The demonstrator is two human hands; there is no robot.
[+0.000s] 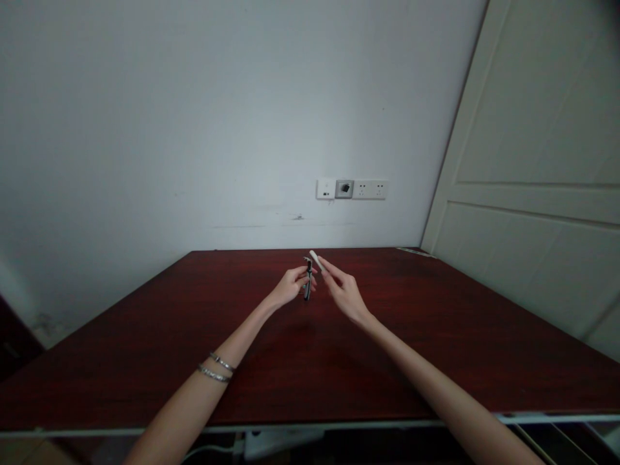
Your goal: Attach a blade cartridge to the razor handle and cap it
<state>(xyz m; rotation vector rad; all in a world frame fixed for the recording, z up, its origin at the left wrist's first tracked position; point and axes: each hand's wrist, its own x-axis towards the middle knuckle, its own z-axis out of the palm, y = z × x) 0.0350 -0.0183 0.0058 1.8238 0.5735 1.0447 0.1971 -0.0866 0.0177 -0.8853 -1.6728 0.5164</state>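
My left hand [290, 285] is closed on a thin black-and-silver object [308, 289], seen almost edge-on and held upright above the table; its kind cannot be made out. A small piece juts leftward from its top. Between the thumb and fingers of my right hand [347, 296] is a slim white object [315, 259], tilted with its upper end toward the left. The white object's top lies close to the top of the dark one, and I cannot tell whether they touch. My fingers partly cover both objects.
The dark red wooden table [232, 387] reaches back to a pale wall [242, 116]. Sockets and switch plates [371, 189] sit on that wall. A light panelled door [533, 142] stands along the right side. Below the front edge lie a white power strip [276, 443] and cable.
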